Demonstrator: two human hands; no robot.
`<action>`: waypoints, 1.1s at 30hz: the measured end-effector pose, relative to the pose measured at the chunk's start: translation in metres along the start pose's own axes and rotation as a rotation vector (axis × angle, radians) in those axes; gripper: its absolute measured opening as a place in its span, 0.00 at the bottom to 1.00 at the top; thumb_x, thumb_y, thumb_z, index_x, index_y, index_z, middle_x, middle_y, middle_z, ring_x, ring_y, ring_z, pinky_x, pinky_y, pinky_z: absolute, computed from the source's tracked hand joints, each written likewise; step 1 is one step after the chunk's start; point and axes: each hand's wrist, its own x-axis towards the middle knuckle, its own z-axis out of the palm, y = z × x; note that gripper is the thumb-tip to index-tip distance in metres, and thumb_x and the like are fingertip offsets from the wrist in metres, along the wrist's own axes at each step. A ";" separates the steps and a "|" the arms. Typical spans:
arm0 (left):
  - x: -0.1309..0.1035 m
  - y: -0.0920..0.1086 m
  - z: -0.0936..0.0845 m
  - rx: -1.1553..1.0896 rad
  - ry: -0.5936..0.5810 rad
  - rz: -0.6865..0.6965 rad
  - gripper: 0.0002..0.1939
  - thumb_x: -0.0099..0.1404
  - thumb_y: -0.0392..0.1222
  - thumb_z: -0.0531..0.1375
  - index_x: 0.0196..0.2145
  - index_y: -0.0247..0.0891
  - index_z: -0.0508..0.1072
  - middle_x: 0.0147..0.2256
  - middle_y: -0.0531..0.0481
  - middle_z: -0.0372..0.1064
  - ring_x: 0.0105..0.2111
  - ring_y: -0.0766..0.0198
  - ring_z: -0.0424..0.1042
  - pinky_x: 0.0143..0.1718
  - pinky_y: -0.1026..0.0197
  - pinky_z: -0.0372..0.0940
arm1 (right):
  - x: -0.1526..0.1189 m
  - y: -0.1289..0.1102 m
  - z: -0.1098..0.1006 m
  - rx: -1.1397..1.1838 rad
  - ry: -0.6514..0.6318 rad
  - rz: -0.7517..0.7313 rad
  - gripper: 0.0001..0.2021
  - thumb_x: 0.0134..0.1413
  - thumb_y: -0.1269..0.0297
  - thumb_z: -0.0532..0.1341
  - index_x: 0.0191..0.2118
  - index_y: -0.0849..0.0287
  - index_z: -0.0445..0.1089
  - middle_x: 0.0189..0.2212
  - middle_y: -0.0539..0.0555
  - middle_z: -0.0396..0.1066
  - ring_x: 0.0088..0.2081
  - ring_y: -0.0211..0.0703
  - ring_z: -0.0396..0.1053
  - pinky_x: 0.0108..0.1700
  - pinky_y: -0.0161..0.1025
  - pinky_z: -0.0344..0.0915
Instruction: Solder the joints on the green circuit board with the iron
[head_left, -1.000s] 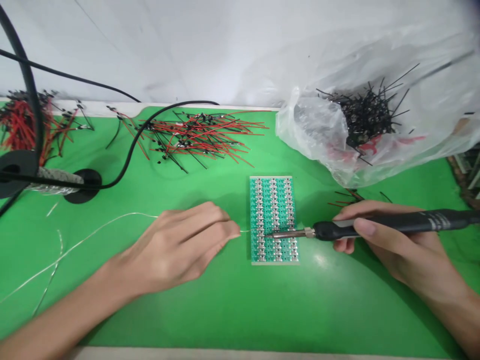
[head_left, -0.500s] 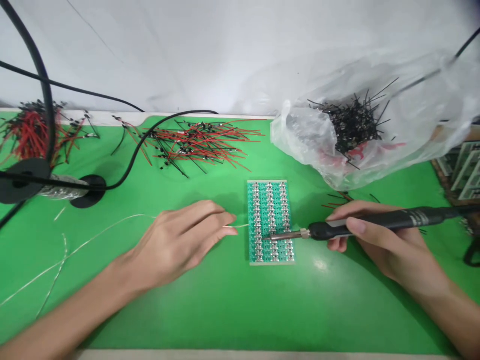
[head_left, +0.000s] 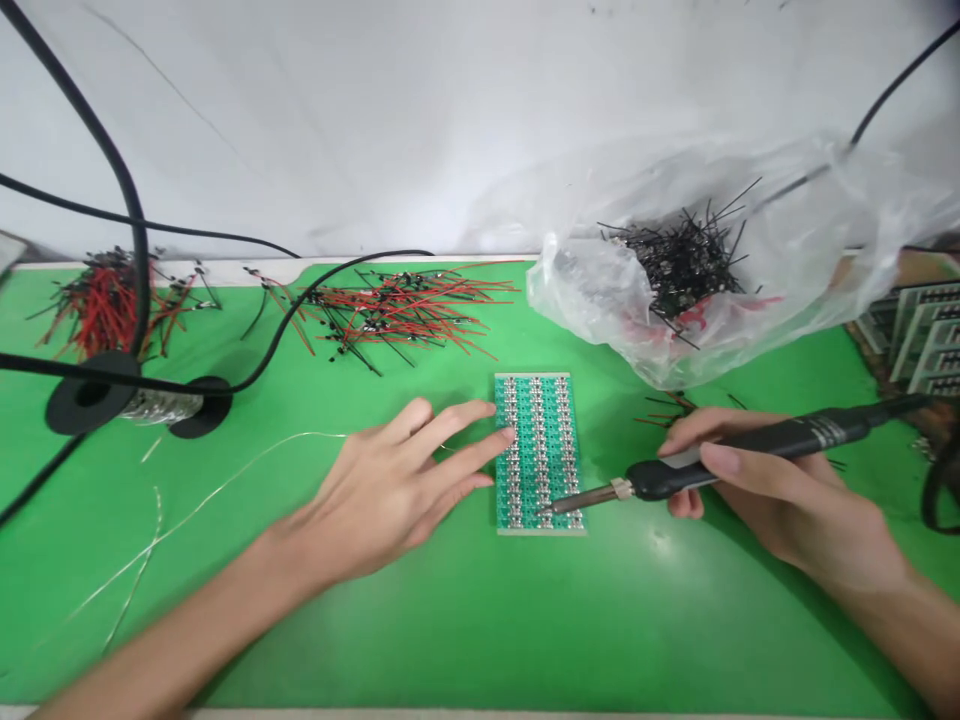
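1. left hand (head_left: 397, 480): fingers were drawn together in a pinch beside the green rectangular circuit board with silvery component columns (head_left: 536, 460); now spread, two fingertips reaching over its left edge.
2. thin silvery solder wire (head_left: 300, 435): end earlier stuck out past the fingertips toward the board; now a short arc shows between the fingers.
3. black pen-shaped soldering iron with metal tip (head_left: 780, 436): more slanted; tip shifted down to the middle column's lower end, contact unclear.
4. view shifted; more of the pale-edged stacked panels (head_left: 937, 345) visible at right.

The spool (head_left: 161, 405) lies left of the circuit board (head_left: 540, 455), the bag (head_left: 592, 290) behind and right.
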 end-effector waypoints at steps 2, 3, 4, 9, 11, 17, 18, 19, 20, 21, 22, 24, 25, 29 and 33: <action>0.002 0.000 0.001 0.033 0.014 -0.006 0.20 0.73 0.48 0.56 0.61 0.50 0.67 0.59 0.50 0.65 0.39 0.61 0.63 0.26 0.64 0.60 | -0.001 0.001 -0.003 0.009 -0.005 -0.015 0.10 0.50 0.57 0.71 0.32 0.59 0.82 0.21 0.54 0.78 0.21 0.43 0.74 0.23 0.36 0.70; 0.003 -0.001 0.002 0.039 0.021 -0.012 0.20 0.74 0.49 0.55 0.61 0.50 0.67 0.58 0.50 0.66 0.40 0.61 0.64 0.26 0.64 0.60 | -0.001 0.001 -0.004 0.014 -0.016 -0.029 0.10 0.50 0.57 0.70 0.33 0.58 0.82 0.21 0.54 0.78 0.21 0.43 0.74 0.23 0.36 0.70; 0.004 -0.002 0.003 0.041 0.028 -0.019 0.20 0.74 0.49 0.55 0.61 0.49 0.66 0.58 0.49 0.66 0.40 0.61 0.64 0.26 0.64 0.61 | -0.001 0.002 -0.005 0.017 -0.037 -0.047 0.09 0.51 0.57 0.70 0.33 0.58 0.82 0.21 0.54 0.78 0.20 0.43 0.74 0.22 0.36 0.70; 0.012 -0.014 0.006 0.029 0.044 -0.039 0.20 0.73 0.48 0.55 0.61 0.48 0.66 0.57 0.47 0.66 0.42 0.58 0.66 0.30 0.62 0.67 | 0.000 -0.001 -0.003 0.034 -0.019 -0.031 0.10 0.51 0.56 0.71 0.33 0.57 0.81 0.22 0.53 0.78 0.22 0.42 0.74 0.23 0.37 0.70; 0.013 -0.018 0.005 -0.013 0.036 -0.045 0.20 0.74 0.45 0.54 0.62 0.48 0.64 0.58 0.45 0.65 0.44 0.57 0.68 0.30 0.62 0.68 | 0.001 -0.002 -0.001 0.050 0.021 -0.027 0.10 0.51 0.56 0.71 0.33 0.57 0.81 0.22 0.53 0.78 0.23 0.41 0.74 0.24 0.36 0.69; 0.005 -0.019 0.001 -0.273 0.057 -0.138 0.18 0.74 0.33 0.49 0.60 0.34 0.62 0.52 0.40 0.68 0.50 0.59 0.70 0.47 0.57 0.71 | 0.006 -0.003 0.001 0.024 0.065 -0.067 0.10 0.51 0.56 0.71 0.35 0.57 0.80 0.24 0.53 0.79 0.24 0.43 0.75 0.24 0.37 0.71; 0.003 -0.019 0.001 -0.303 0.069 -0.136 0.17 0.74 0.33 0.49 0.58 0.34 0.63 0.51 0.41 0.69 0.49 0.60 0.71 0.48 0.57 0.71 | 0.006 -0.001 0.001 0.016 0.064 -0.066 0.10 0.51 0.56 0.71 0.35 0.57 0.80 0.24 0.54 0.79 0.25 0.43 0.75 0.25 0.37 0.72; 0.002 -0.019 0.002 -0.320 0.080 -0.132 0.15 0.74 0.32 0.50 0.56 0.35 0.64 0.50 0.41 0.69 0.49 0.60 0.71 0.50 0.57 0.70 | 0.007 0.000 0.002 0.008 0.065 -0.065 0.10 0.51 0.56 0.70 0.36 0.57 0.80 0.25 0.54 0.79 0.25 0.43 0.75 0.26 0.38 0.73; 0.000 -0.019 0.003 -0.323 0.087 -0.128 0.14 0.73 0.32 0.51 0.55 0.35 0.65 0.51 0.41 0.69 0.49 0.60 0.71 0.50 0.58 0.69 | 0.008 0.001 0.002 0.000 0.067 -0.063 0.10 0.51 0.57 0.71 0.37 0.57 0.80 0.25 0.54 0.80 0.26 0.43 0.76 0.27 0.38 0.73; -0.001 -0.019 0.004 -0.314 0.090 -0.127 0.13 0.73 0.32 0.51 0.54 0.35 0.66 0.51 0.40 0.68 0.49 0.61 0.71 0.51 0.58 0.69 | 0.008 0.003 0.002 -0.009 0.071 -0.061 0.11 0.51 0.58 0.71 0.38 0.57 0.79 0.25 0.54 0.80 0.26 0.44 0.76 0.27 0.38 0.73; -0.002 -0.019 0.005 -0.300 0.089 -0.126 0.12 0.73 0.32 0.52 0.53 0.34 0.67 0.50 0.40 0.67 0.48 0.61 0.71 0.50 0.59 0.69 | 0.009 0.004 0.003 -0.019 0.073 -0.060 0.11 0.51 0.58 0.71 0.39 0.57 0.79 0.25 0.53 0.80 0.26 0.44 0.76 0.28 0.38 0.73; -0.004 -0.020 0.007 -0.271 0.085 -0.130 0.12 0.74 0.33 0.52 0.52 0.34 0.67 0.48 0.41 0.66 0.46 0.62 0.72 0.48 0.60 0.69 | 0.009 0.006 0.004 -0.036 0.070 -0.050 0.10 0.51 0.59 0.71 0.39 0.56 0.79 0.26 0.53 0.80 0.27 0.43 0.77 0.29 0.37 0.74; -0.005 -0.021 0.008 -0.264 0.082 -0.128 0.12 0.74 0.32 0.52 0.52 0.34 0.68 0.47 0.42 0.66 0.45 0.63 0.72 0.47 0.61 0.69 | 0.009 0.007 0.004 -0.037 0.066 -0.043 0.10 0.51 0.59 0.72 0.38 0.57 0.79 0.26 0.53 0.80 0.27 0.42 0.77 0.29 0.36 0.74; -0.009 -0.022 0.011 -0.297 0.109 -0.130 0.13 0.72 0.31 0.54 0.53 0.34 0.68 0.45 0.44 0.67 0.43 0.63 0.70 0.44 0.62 0.68 | 0.009 0.007 0.005 -0.005 0.079 -0.019 0.11 0.49 0.57 0.72 0.38 0.56 0.80 0.26 0.53 0.81 0.28 0.42 0.78 0.31 0.35 0.75; -0.008 -0.020 0.008 -0.338 0.172 -0.115 0.09 0.70 0.29 0.57 0.47 0.34 0.70 0.41 0.45 0.70 0.40 0.63 0.69 0.42 0.61 0.67 | 0.009 0.007 0.004 -0.012 0.092 -0.011 0.10 0.50 0.58 0.72 0.38 0.56 0.81 0.26 0.54 0.81 0.28 0.42 0.77 0.31 0.36 0.75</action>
